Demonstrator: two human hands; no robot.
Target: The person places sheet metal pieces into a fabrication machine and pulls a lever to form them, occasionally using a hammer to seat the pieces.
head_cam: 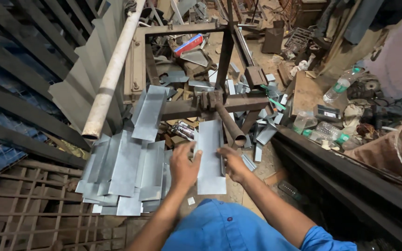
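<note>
Gripping a bent sheet-metal strip [210,158] from both sides, the person's hands meet low in the head view: the left hand [184,166] is closed on the strip's left edge with fingers wrapped over it, and the right hand [232,162] clasps the right edge, thumb on top. The strip lies lengthwise away from the body, its far end reaching toward a rusty iron frame [187,108] from which a short dark pipe [229,124] slopes down just beside the strip. To the left, a heap of similar folded grey pieces [125,174] is spread over the floor, touching one another, below a long pale pipe [112,69] leaning diagonally. Plastic bottles [324,132] sit well apart on the right, amid scrap. Blue sleeves [219,227] fill the bottom edge.
</note>
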